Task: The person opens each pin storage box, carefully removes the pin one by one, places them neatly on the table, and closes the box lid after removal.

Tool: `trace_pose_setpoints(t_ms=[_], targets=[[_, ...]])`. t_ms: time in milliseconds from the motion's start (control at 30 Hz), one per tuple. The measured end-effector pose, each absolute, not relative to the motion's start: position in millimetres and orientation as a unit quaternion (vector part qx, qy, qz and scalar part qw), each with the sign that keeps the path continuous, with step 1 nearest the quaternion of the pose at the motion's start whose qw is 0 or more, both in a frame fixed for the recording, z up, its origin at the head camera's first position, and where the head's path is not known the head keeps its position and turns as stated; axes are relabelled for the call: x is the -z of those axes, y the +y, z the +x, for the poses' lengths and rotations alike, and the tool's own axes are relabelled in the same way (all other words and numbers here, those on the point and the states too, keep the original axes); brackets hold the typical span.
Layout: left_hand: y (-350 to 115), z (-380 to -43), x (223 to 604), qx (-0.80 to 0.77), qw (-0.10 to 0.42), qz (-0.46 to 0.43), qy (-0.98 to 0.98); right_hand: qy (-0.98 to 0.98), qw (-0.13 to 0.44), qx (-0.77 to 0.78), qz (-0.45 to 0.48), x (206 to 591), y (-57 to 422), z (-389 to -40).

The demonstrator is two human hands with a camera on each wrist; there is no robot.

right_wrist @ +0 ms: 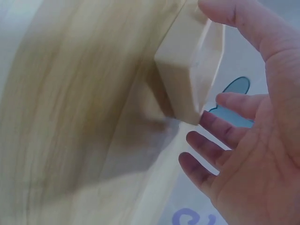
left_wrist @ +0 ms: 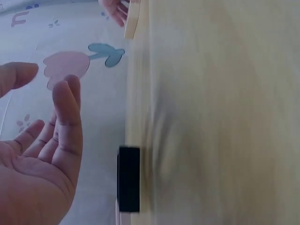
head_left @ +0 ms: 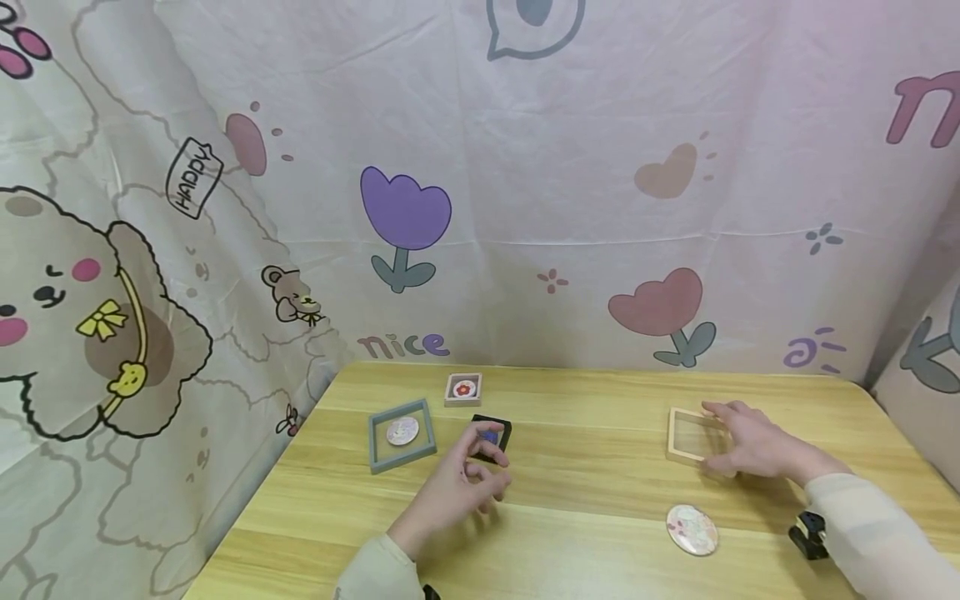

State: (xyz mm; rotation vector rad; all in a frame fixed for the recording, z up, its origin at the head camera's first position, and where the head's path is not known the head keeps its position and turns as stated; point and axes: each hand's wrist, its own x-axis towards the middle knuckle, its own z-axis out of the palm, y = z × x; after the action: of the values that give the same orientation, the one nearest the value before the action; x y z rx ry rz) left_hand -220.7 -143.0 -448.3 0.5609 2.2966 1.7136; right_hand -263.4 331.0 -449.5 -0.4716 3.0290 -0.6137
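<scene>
My right hand [head_left: 757, 442] spans the right part of a pale wooden square frame [head_left: 681, 454], thumb on the near edge and fingers at the far edge. In the right wrist view the thumb lies against the frame's wall [right_wrist: 180, 42], with a fingertip by its far corner. A round disc with a pink and white print [head_left: 692, 530] lies in front of it. My left hand [head_left: 457, 487] hovers above the table, fingers loosely bent and holding nothing. Just beyond it, a black square frame [head_left: 502, 429] with something blue inside is partly hidden by the fingers.
At the left lies a grey frame [head_left: 373, 446] around a round printed disc [head_left: 402, 431]. Behind, a small pale square frame [head_left: 448, 392] holds a disc with a red flower [head_left: 464, 389]. A printed cloth [head_left: 525, 250] hangs along the back edge of the wooden table [head_left: 585, 483].
</scene>
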Motion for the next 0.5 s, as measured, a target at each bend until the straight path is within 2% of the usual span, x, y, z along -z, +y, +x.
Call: trace_pose_setpoints(t_ms=[200, 500], targets=[[-152.5, -229.3, 449.6, -0.546, 0.067, 0.172, 0.817, 0.970, -0.043, 0.172, -0.164, 440.5, 316.3, -261.2], [-165.5, -246.8, 446.6, -0.547, 0.057, 0.125, 0.826, 0.966, -0.088, 0.178, -0.166, 428.1, 271.2, -255.1]])
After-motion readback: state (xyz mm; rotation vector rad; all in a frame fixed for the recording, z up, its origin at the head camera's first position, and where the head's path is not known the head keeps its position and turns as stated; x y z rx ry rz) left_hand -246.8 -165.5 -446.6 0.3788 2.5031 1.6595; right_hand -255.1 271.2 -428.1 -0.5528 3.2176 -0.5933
